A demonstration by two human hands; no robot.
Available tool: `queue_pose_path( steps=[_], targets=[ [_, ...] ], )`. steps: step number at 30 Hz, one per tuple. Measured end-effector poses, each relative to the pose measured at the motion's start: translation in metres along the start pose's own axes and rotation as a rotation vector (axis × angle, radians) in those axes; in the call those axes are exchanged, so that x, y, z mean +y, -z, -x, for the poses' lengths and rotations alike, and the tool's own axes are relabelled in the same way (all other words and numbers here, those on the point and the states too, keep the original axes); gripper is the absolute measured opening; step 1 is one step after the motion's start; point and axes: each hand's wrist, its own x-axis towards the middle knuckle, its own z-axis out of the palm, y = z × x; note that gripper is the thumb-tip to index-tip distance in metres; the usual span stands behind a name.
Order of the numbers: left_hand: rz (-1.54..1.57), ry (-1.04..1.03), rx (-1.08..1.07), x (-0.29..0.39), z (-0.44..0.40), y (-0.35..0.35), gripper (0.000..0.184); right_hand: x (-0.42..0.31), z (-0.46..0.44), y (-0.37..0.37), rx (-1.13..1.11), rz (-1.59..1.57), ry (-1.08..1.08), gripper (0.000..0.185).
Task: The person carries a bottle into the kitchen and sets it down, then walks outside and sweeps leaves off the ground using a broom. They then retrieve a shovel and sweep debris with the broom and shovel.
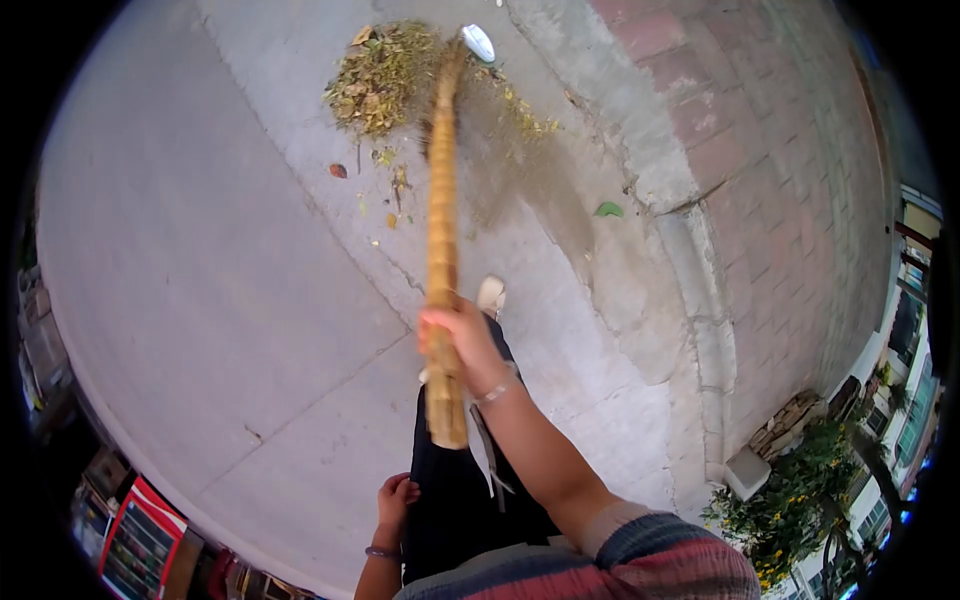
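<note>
My right hand (455, 335) is wrapped round the thick, yellowish bamboo handle of a broom (442, 230), near its upper end. The broom points away from me, and its far end is smeared by motion beside a heap of dry yellow-green leaves (380, 85). At that far end lies a white oval object (478, 43), whose kind I cannot make out. My left hand (397, 497) hangs by my dark trousers with its fingers loosely curled in, and nothing shows in it.
Grey concrete pavement (200, 250) spreads ahead and left, with a green leaf (608, 209) and other loose leaves on it. A kerb (700, 340) and reddish paving bricks (770, 200) run along the right. A flowering bush (770, 510) and a red-framed cabinet (142, 540) stand nearer me.
</note>
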Motion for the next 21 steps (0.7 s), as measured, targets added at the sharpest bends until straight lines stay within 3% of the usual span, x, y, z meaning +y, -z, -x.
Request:
queue_pose_path(
  steps=[4, 7, 11, 16, 19, 21],
  targets=[
    [0.015, -0.01, 0.015, 0.027, 0.002, -0.011, 0.024, -0.029, 0.0, 0.081, 0.342, 0.414, 0.053, 0.013],
    [0.042, 0.026, 0.036, 0.028, -0.002, -0.013, 0.024, -0.054, -0.063, 0.135, 0.531, 0.661, 0.129, 0.011],
    [0.012, 0.038, 0.038, 0.032, -0.003, -0.022, 0.024, -0.057, -0.132, 0.093, 0.426, 0.584, 0.234, 0.017],
    [-0.078, -0.002, -0.002, 0.059, 0.003, -0.038, 0.024, -0.075, -0.099, 0.054, 0.059, 0.284, 0.089, 0.014],
    [-0.06, -0.029, 0.007, 0.071, 0.003, -0.04, 0.024, -0.077, -0.044, 0.069, 0.005, 0.326, 0.107, 0.021],
    [-0.049, -0.026, 0.016, 0.076, 0.003, -0.039, 0.024, -0.055, -0.001, 0.098, 0.159, 0.252, 0.164, 0.03]
  ],
)
